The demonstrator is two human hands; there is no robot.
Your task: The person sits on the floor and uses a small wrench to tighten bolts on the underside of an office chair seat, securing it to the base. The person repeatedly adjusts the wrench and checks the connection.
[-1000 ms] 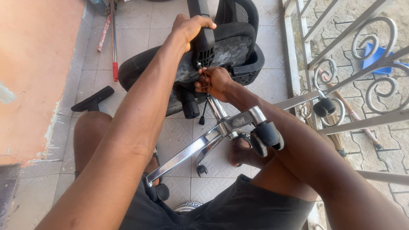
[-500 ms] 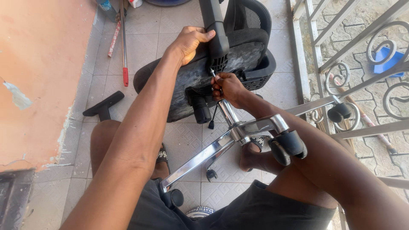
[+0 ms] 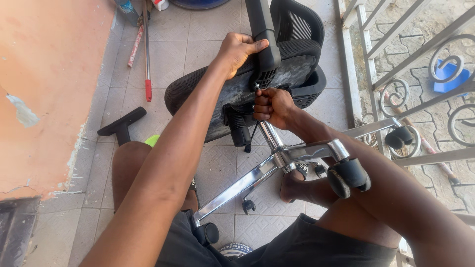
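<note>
A black office chair [image 3: 292, 74] lies tipped over on the tiled floor, its underside facing me. My left hand [image 3: 238, 49] grips the black backrest bracket [image 3: 262, 37] at the seat's edge. My right hand [image 3: 271, 106] is closed around a small metal tool [image 3: 257, 88] pressed against the seat's underside, just above the chrome gas column [image 3: 269, 136]. The chrome star base [image 3: 297, 153] with black castors [image 3: 349, 175] reaches across my legs.
A loose black armrest [image 3: 121, 126] lies on the tiles at left. A red-handled stick [image 3: 147, 54] lies by the orange wall [image 3: 44, 74]. A metal railing [image 3: 420, 74] runs along the right. My bare foot [image 3: 292, 185] rests under the base.
The view has shifted, so the chair sits lower and further right in the frame. Both hands keep their grips; the right hand stays at the same spot under the seat.
</note>
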